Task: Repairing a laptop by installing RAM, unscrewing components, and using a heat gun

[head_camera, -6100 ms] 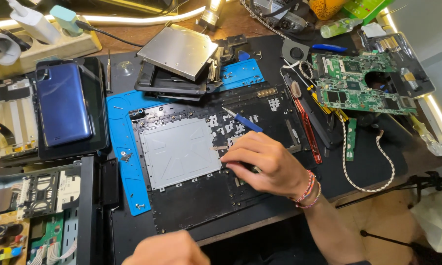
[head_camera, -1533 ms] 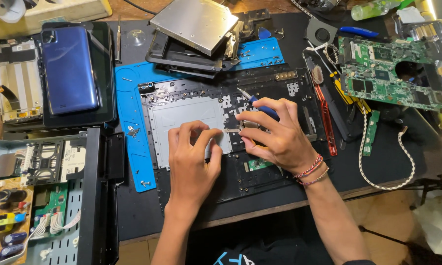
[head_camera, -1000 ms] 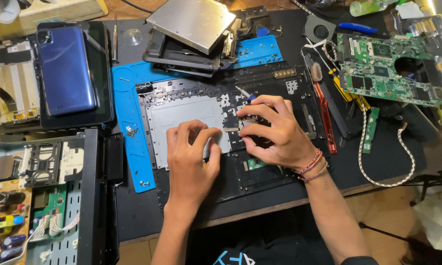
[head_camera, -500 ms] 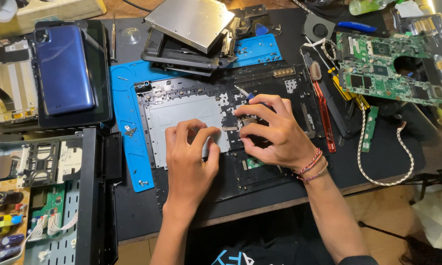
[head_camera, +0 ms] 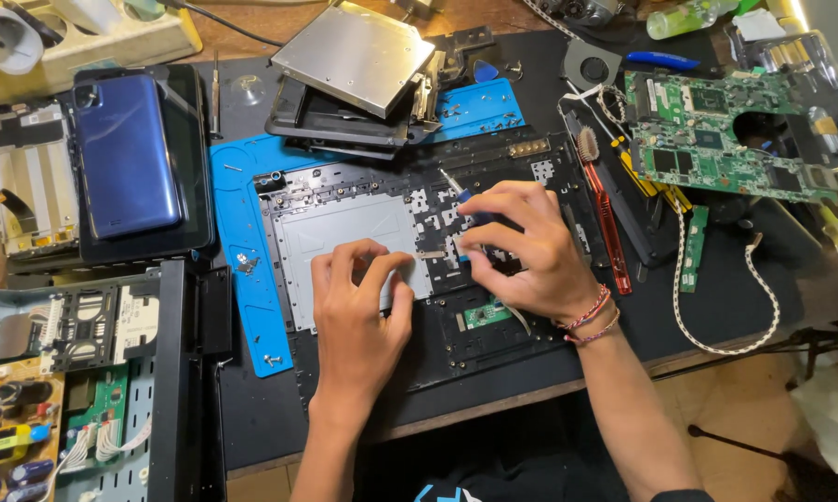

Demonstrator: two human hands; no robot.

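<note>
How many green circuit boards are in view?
4: a large board at upper right, a narrow strip below it, a small board under the right hand, and one in the chassis at lower left. Others may be hidden.

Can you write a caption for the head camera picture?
Left hand steadies a laptop panel while right hand works a small screwdriver.

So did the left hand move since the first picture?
Yes. The left hand came up from the table's near edge onto the grey plate of the laptop panel, beside the right hand.
</note>
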